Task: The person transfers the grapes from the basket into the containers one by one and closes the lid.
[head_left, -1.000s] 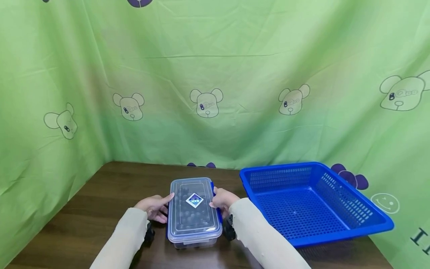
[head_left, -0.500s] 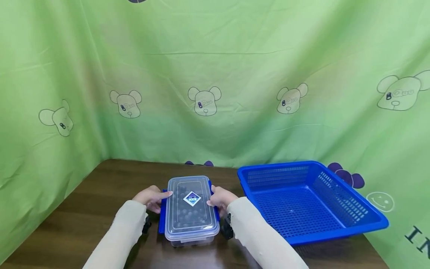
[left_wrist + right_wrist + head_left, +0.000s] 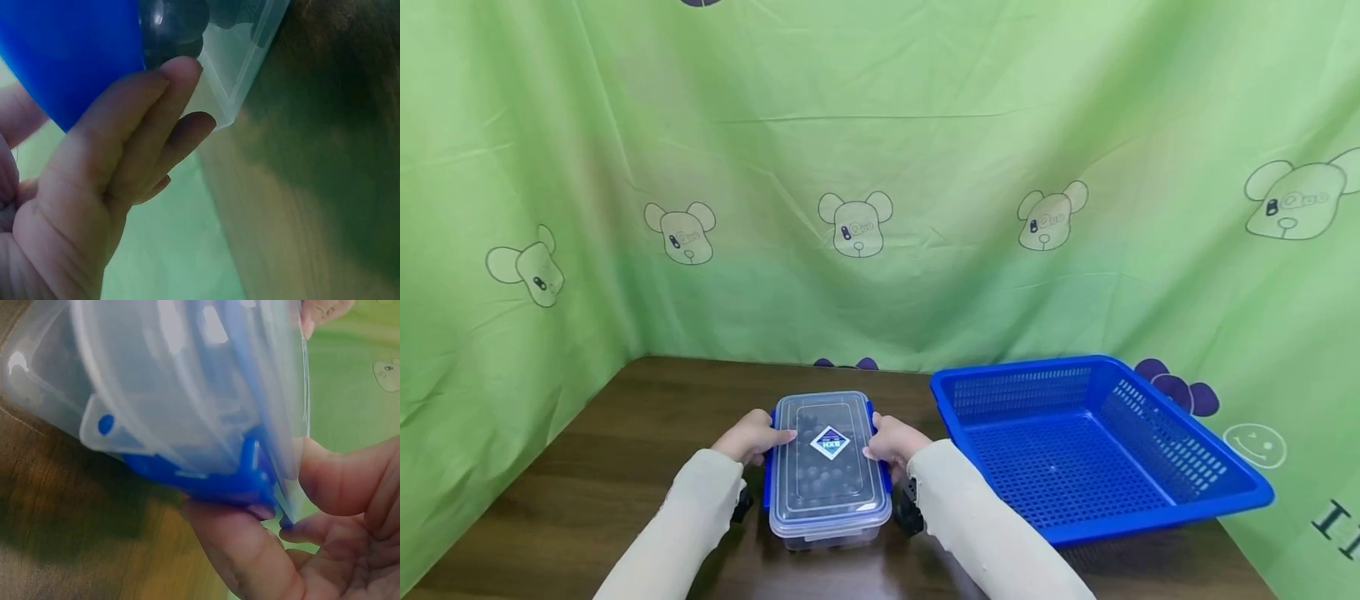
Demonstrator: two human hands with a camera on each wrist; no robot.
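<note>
A clear plastic food container (image 3: 827, 492) with a translucent lid lies on the table, round dark balls (image 3: 172, 25) showing through its wall. A diamond-shaped label (image 3: 831, 442) marks the lid. My left hand (image 3: 751, 435) grips the left side, thumb over the lid's edge. Its fingers lie along the blue side latch (image 3: 69, 50), two fingertips reaching the clear wall below. My right hand (image 3: 897, 440) holds the right side, thumb on the lid's rim and fingers under the other blue latch (image 3: 206, 484). Part of each hand's fingers is hidden by the container in the head view.
To the right stands a large blue plastic basket (image 3: 1022, 367) with a perforated floor, close to the right forearm. A green printed curtain (image 3: 955, 300) hangs behind the brown wooden table (image 3: 587, 467) and along its left side.
The left latch swung outward half a second ago and now lies closer to the container's side. My left hand has moved right, thumb farther onto the lid. The right hand stays put.
</note>
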